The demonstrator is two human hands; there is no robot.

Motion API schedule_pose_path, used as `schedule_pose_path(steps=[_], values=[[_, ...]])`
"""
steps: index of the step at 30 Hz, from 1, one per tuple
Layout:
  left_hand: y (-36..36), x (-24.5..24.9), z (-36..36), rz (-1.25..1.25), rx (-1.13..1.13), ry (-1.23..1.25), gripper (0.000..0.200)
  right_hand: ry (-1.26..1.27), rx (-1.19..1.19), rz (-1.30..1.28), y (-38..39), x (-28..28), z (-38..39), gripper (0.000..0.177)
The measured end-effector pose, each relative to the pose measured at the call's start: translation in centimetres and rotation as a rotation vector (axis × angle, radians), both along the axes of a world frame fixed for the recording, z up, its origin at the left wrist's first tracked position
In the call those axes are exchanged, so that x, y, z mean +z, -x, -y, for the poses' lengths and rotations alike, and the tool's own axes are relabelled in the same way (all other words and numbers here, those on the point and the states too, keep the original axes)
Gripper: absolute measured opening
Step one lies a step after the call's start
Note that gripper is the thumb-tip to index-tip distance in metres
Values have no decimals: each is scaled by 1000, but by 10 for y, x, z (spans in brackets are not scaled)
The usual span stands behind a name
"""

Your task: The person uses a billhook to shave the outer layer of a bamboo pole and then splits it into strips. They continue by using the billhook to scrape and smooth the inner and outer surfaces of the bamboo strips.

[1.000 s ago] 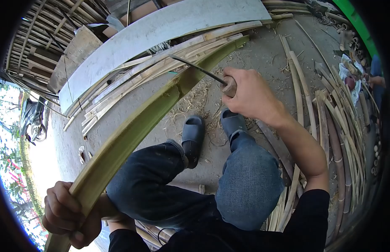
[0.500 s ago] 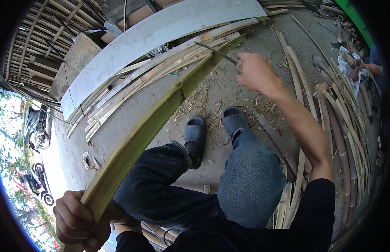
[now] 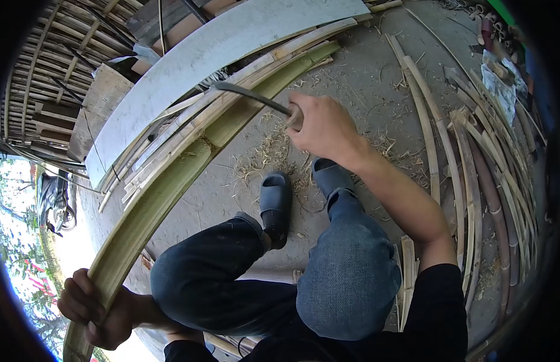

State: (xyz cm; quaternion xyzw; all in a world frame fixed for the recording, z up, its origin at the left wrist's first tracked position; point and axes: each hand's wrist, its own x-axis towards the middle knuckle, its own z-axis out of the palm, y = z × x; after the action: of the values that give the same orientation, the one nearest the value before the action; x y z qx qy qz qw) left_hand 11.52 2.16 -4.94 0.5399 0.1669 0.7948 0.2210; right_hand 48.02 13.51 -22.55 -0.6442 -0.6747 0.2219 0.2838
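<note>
A long split bamboo strip point(image 3: 165, 188) runs from the lower left to the upper middle, its greenish hollow side turned up and a node showing midway. My left hand point(image 3: 99, 311) is wrapped around its near end at the lower left. In my right hand point(image 3: 327, 130) is the handle of a knife point(image 3: 251, 95), whose dark, narrow blade points left and crosses over the strip beyond the node. My fingers are closed round that handle.
Behind the strip lie more split bamboo pieces point(image 3: 274, 60) beside a curved pale board point(image 3: 213, 51). Bamboo lengths point(image 3: 494, 205) are heaped at right. Shavings point(image 3: 271, 151) litter the floor around my sandals point(image 3: 276, 202). A motorcycle point(image 3: 55, 205) stands outside at left.
My right hand and the knife have moved left and a little nearer. The bamboo strip has rolled, showing more of its hollow side, and my left hand has shifted slightly left with it.
</note>
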Motion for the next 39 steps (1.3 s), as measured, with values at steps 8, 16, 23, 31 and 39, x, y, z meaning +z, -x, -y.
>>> schedule_pose_path(steps=[8, 16, 23, 31, 39], values=[[22, -17, -31, 120, -104, 126, 29, -108, 78, 69, 19, -47, -62, 18], [28, -6, 29, 22, -92, -5, 25, 663, -538, 398, -141, -164, -102, 39], [43, -14, 17, 125, -41, 90, 25, 272, -342, 43, -89, -128, -43, 67], [39, -6, 22, 95, -91, 18, 26, 66, 156, 94, 29, 9, -1, 50], [38, -8, 17, 141, -35, 71, 23, 444, -254, 331, -107, -123, -54, 53]])
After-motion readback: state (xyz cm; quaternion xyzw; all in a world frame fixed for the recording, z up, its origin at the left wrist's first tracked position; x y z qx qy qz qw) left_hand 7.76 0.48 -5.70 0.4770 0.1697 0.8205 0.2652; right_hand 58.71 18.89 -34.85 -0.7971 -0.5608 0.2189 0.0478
